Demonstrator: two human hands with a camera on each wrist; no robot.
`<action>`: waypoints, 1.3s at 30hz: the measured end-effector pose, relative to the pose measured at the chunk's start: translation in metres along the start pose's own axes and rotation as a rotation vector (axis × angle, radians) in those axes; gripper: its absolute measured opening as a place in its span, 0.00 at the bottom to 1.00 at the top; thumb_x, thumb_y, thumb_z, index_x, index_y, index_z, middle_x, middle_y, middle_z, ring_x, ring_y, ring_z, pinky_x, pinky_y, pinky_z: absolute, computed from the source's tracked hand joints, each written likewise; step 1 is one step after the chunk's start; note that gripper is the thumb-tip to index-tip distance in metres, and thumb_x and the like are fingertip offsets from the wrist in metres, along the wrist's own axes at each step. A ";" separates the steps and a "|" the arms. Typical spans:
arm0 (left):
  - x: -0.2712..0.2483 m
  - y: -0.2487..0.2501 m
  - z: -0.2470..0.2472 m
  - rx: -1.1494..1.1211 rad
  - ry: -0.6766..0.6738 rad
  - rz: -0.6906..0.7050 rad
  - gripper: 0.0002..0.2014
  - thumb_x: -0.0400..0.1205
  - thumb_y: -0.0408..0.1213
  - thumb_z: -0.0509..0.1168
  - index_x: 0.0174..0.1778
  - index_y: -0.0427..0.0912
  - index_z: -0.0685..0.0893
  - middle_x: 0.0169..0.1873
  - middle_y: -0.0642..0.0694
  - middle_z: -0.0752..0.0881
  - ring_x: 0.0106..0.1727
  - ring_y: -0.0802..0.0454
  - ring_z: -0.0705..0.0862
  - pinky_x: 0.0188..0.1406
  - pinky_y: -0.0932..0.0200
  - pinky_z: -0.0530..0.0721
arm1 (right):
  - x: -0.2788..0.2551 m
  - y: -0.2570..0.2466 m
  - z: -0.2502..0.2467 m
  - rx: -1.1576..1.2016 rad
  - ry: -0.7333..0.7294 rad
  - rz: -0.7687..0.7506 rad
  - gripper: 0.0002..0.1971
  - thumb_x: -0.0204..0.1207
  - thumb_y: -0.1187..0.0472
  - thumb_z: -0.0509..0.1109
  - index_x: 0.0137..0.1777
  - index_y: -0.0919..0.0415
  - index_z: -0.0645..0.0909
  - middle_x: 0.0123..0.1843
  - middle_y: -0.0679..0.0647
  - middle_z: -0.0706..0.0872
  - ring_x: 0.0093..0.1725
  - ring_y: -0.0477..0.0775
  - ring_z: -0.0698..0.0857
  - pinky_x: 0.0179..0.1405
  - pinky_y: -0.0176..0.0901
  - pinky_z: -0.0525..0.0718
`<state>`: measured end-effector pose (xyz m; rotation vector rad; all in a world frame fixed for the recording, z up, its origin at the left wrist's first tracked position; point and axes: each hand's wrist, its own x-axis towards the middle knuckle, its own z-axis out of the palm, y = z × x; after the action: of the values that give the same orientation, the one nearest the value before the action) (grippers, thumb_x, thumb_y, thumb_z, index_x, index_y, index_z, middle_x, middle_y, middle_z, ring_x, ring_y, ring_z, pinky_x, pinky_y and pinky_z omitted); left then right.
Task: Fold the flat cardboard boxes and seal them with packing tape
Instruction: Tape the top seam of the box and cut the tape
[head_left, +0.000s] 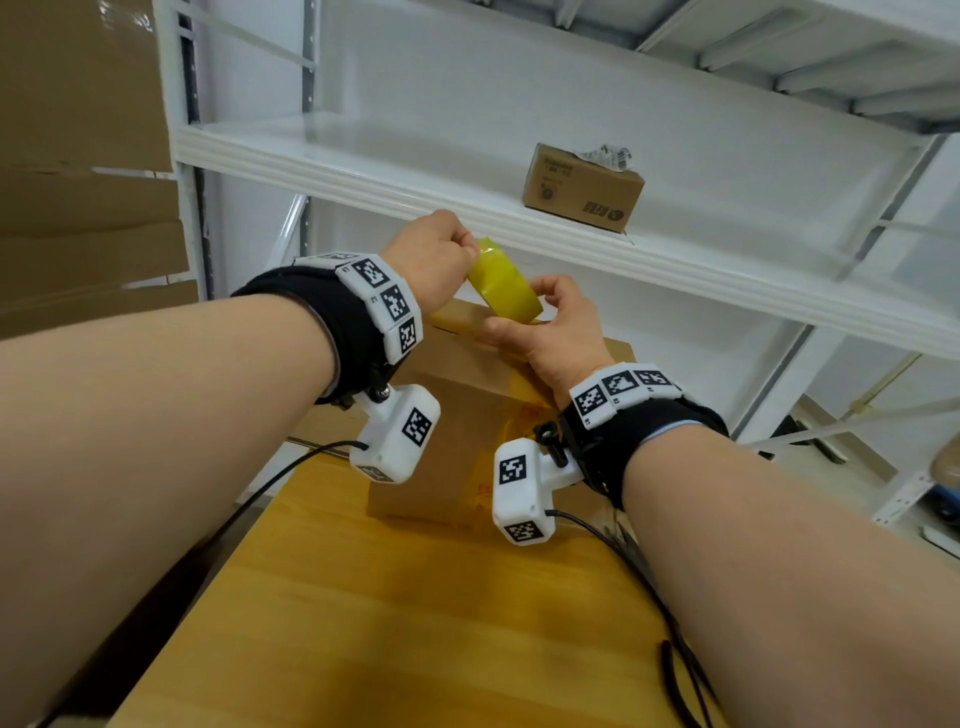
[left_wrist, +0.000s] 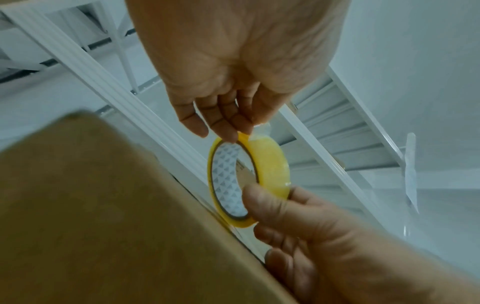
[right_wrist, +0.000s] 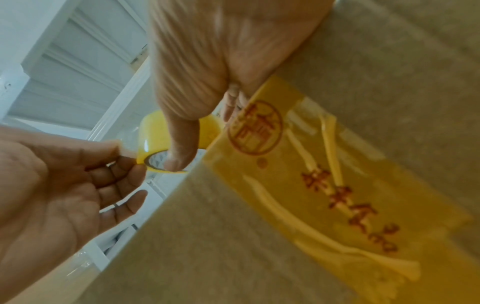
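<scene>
The tape roll (head_left: 505, 287) is held in the air above the far top edge of the folded box (head_left: 457, 415), which stands on the wooden table (head_left: 415, 623). The right hand (head_left: 558, 332) grips the roll, thumb hooked into the core and fingers curled round the outer band. The left hand (head_left: 434, 260) pinches the rim at the opposite side; in the left wrist view its fingertips (left_wrist: 228, 131) close on a short clear tab, which appears to be the free end. A printed yellow strip (right_wrist: 324, 185) already runs along the box's near face.

To do this step well, I judge:
1. Keep the right hand's hold firm so the roll cannot spin freely.
2. Peel the end squarely, not at an angle, or the film may split into a sliver.
3. Keep the pulled length taut and off the cardboard until it lines up with the seam.

A white shelf (head_left: 467, 171) behind carries a small carton (head_left: 582, 189).
</scene>
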<state>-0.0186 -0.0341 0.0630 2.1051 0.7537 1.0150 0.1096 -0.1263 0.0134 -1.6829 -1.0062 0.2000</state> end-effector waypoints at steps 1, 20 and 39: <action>0.001 -0.002 -0.004 -0.035 -0.011 -0.029 0.11 0.84 0.38 0.60 0.55 0.35 0.82 0.51 0.37 0.86 0.54 0.41 0.84 0.56 0.49 0.79 | -0.001 0.000 -0.001 -0.013 0.006 -0.014 0.26 0.54 0.45 0.86 0.48 0.32 0.76 0.68 0.51 0.76 0.55 0.56 0.87 0.55 0.58 0.89; -0.006 -0.034 -0.021 -0.540 -0.152 -0.365 0.09 0.87 0.37 0.58 0.41 0.41 0.71 0.55 0.36 0.79 0.53 0.41 0.85 0.57 0.46 0.87 | 0.021 -0.033 0.034 -0.130 -0.021 0.065 0.30 0.72 0.51 0.76 0.71 0.40 0.67 0.59 0.59 0.85 0.54 0.62 0.88 0.56 0.59 0.88; -0.002 -0.068 -0.040 -0.777 -0.100 -0.549 0.08 0.83 0.39 0.67 0.39 0.44 0.78 0.33 0.49 0.77 0.36 0.55 0.79 0.33 0.61 0.81 | 0.032 -0.024 0.059 0.164 0.017 0.154 0.14 0.82 0.41 0.66 0.61 0.47 0.77 0.58 0.57 0.86 0.36 0.52 0.84 0.36 0.44 0.85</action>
<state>-0.0664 0.0181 0.0289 1.1803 0.6820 0.7217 0.0824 -0.0616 0.0232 -1.6089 -0.8253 0.3593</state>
